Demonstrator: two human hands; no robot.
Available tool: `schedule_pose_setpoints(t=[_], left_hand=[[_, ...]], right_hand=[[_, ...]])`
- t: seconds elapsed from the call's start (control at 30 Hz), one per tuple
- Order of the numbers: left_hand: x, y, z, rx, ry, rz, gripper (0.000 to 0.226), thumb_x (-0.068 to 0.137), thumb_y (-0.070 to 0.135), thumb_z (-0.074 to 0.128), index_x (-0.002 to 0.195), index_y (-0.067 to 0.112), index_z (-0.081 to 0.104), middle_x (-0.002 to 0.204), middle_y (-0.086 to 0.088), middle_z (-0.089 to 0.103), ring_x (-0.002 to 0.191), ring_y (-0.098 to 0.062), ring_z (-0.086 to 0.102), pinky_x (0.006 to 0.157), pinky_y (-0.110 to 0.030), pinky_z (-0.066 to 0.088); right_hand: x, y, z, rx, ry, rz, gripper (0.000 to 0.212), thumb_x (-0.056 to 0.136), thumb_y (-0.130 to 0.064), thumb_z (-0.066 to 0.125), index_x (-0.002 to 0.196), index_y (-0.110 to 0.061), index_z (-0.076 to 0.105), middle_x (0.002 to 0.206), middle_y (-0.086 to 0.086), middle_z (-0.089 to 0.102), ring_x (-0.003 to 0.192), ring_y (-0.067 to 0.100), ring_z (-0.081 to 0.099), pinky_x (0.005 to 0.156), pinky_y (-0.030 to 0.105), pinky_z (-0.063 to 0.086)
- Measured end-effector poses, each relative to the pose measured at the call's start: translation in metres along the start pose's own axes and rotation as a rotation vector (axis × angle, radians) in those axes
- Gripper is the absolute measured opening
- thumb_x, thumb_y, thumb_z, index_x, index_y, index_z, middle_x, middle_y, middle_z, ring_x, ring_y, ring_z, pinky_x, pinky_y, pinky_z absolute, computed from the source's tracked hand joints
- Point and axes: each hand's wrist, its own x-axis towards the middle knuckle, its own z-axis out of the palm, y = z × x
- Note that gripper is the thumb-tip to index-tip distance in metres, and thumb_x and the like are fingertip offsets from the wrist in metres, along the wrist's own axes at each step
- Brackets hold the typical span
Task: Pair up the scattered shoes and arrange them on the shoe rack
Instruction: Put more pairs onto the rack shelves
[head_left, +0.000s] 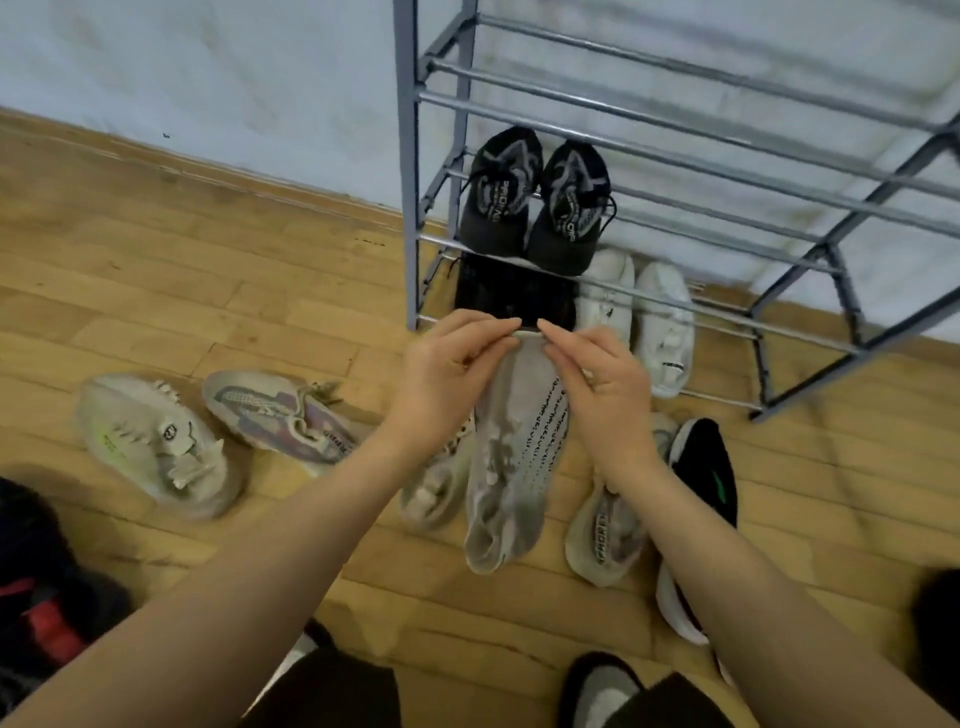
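Both my hands pinch one end of a grey knit sneaker (514, 452) that hangs in front of the shoe rack (675, 156). My left hand (447, 379) grips it from the left, my right hand (602, 384) from the right. A black pair (535, 202) sits on a middle shelf of the grey metal rack. On the lowest shelf are a black pair (514, 299) and a white pair (639, 317). Loose on the floor lie a beige sneaker (156, 447), a grey-purple sneaker (280, 410), another beige one (436, 483), a grey one (608, 530) and a black sneaker (701, 467).
The wooden floor (208, 260) stretches to the left of the rack, bounded by a white wall (208, 67). A dark bag with red parts (41, 597) lies at the lower left. My feet in slippers (597, 686) are at the bottom edge.
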Motion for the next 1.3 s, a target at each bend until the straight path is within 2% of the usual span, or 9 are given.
schedule_pose_setpoints(t=[0.1, 0.23, 0.33, 0.4, 0.53, 0.73, 0.97, 1.07, 1.3], left_hand=[[-0.011, -0.006, 0.041, 0.012, -0.088, -0.025, 0.022, 0.089, 0.021, 0.059, 0.107, 0.012, 0.068, 0.097, 0.003, 0.061, 0.087, -0.002, 0.057, 0.076, -0.021, 0.050], [-0.010, -0.017, 0.080, 0.037, -0.118, -0.051, 0.021, 0.090, 0.016, 0.059, 0.109, 0.011, 0.066, 0.099, 0.000, 0.062, 0.089, -0.010, 0.059, 0.081, -0.022, 0.049], [0.001, -0.032, 0.100, 0.188, -0.305, -0.095, 0.033, 0.095, 0.021, 0.050, 0.126, 0.010, 0.055, 0.119, -0.005, 0.058, 0.108, -0.016, 0.055, 0.091, -0.017, 0.037], [0.005, -0.047, 0.109, 0.288, -0.441, -0.096, 0.041, 0.097, 0.026, 0.045, 0.135, 0.012, 0.045, 0.132, -0.007, 0.052, 0.117, -0.024, 0.050, 0.098, -0.028, 0.037], [0.008, -0.073, 0.123, 0.508, -0.659, -0.129, 0.052, 0.097, 0.040, 0.032, 0.146, 0.022, 0.025, 0.149, 0.001, 0.032, 0.129, -0.032, 0.036, 0.104, -0.043, 0.029], [-0.012, -0.106, 0.127, 0.741, -0.854, -0.169, 0.052, 0.097, 0.044, 0.026, 0.145, 0.025, 0.024, 0.153, 0.005, 0.025, 0.137, -0.023, 0.020, 0.109, -0.040, 0.014], [-0.026, -0.089, 0.114, 0.669, -0.709, -0.095, 0.063, 0.087, 0.047, 0.019, 0.135, 0.017, 0.045, 0.138, -0.006, 0.049, 0.126, -0.030, 0.041, 0.101, -0.045, 0.029], [-0.021, -0.068, 0.111, 0.643, -0.679, -0.048, 0.063, 0.086, 0.045, 0.021, 0.132, 0.013, 0.050, 0.133, -0.009, 0.053, 0.121, -0.032, 0.046, 0.097, -0.047, 0.034], [-0.011, -0.012, 0.139, 0.534, -0.646, 0.043, 0.060, 0.085, 0.044, 0.024, 0.127, 0.014, 0.054, 0.132, -0.006, 0.053, 0.122, -0.030, 0.044, 0.099, -0.043, 0.027]], right_hand=[[-0.020, 0.032, -0.017, -0.048, 0.013, 0.074, 0.026, 0.092, -0.016, 0.058, 0.117, -0.018, 0.065, 0.092, 0.002, 0.063, 0.083, 0.007, 0.057, 0.077, 0.024, 0.049], [-0.037, 0.068, -0.020, -0.102, -0.077, 0.222, 0.035, 0.094, -0.024, 0.053, 0.129, -0.026, 0.055, 0.111, -0.006, 0.055, 0.095, 0.007, 0.055, 0.089, 0.044, 0.047], [-0.041, 0.088, -0.017, -0.171, -0.264, 0.385, 0.045, 0.097, -0.034, 0.043, 0.142, -0.034, 0.035, 0.136, -0.009, 0.042, 0.114, 0.004, 0.047, 0.104, 0.049, 0.033], [-0.044, 0.100, -0.017, -0.244, -0.392, 0.489, 0.050, 0.099, -0.039, 0.037, 0.147, -0.034, 0.022, 0.151, -0.009, 0.027, 0.132, 0.008, 0.033, 0.112, 0.047, 0.018], [-0.055, 0.119, -0.009, -0.298, -0.563, 0.572, 0.054, 0.100, -0.043, 0.030, 0.149, -0.032, 0.012, 0.157, -0.006, 0.014, 0.141, 0.013, 0.018, 0.108, 0.042, 0.011], [-0.071, 0.148, 0.015, -0.490, -0.763, 0.556, 0.050, 0.099, -0.045, 0.023, 0.147, -0.030, 0.019, 0.151, -0.007, 0.029, 0.133, 0.023, 0.032, 0.102, 0.047, 0.015], [-0.068, 0.133, 0.000, -0.446, -0.637, 0.550, 0.045, 0.100, -0.042, 0.028, 0.142, -0.029, 0.034, 0.146, -0.005, 0.038, 0.130, 0.020, 0.036, 0.105, 0.043, 0.013], [-0.065, 0.123, -0.020, -0.431, -0.512, 0.515, 0.037, 0.098, -0.035, 0.034, 0.132, -0.026, 0.045, 0.131, -0.003, 0.049, 0.122, 0.021, 0.044, 0.103, 0.042, 0.017], [-0.085, 0.114, -0.078, -0.481, -0.217, 0.496, 0.037, 0.096, -0.033, 0.040, 0.126, -0.017, 0.056, 0.119, 0.001, 0.058, 0.107, 0.023, 0.055, 0.089, 0.038, 0.026]])
